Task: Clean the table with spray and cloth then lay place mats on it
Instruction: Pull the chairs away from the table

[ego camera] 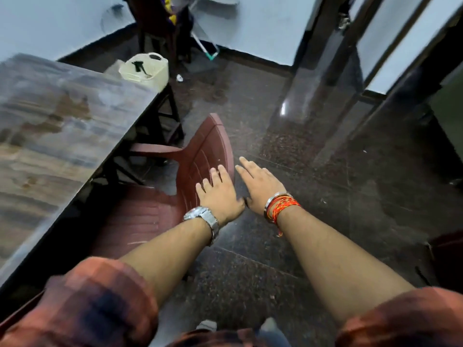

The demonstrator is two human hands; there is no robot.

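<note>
The wood-patterned table (57, 126) fills the left of the view, its top smeared and blotchy. A cream basket (146, 68) with a dark spray bottle (140, 67) in it stands at the table's far corner. My left hand (220, 194), with a steel watch on the wrist, lies flat with fingers spread on the backrest of a maroon plastic chair (200, 156). My right hand (260, 186), with red threads and a bangle at the wrist, hovers open just right of the chair's back. Neither hand holds anything. No cloth or place mat is visible.
The maroon chair is tucked beside the table's right edge. Dark speckled floor (288, 234) spreads to the right. A dark wooden chair (162, 28) and a mop (208, 50) stand by the far wall. A dark doorframe (323, 71) rises at the right.
</note>
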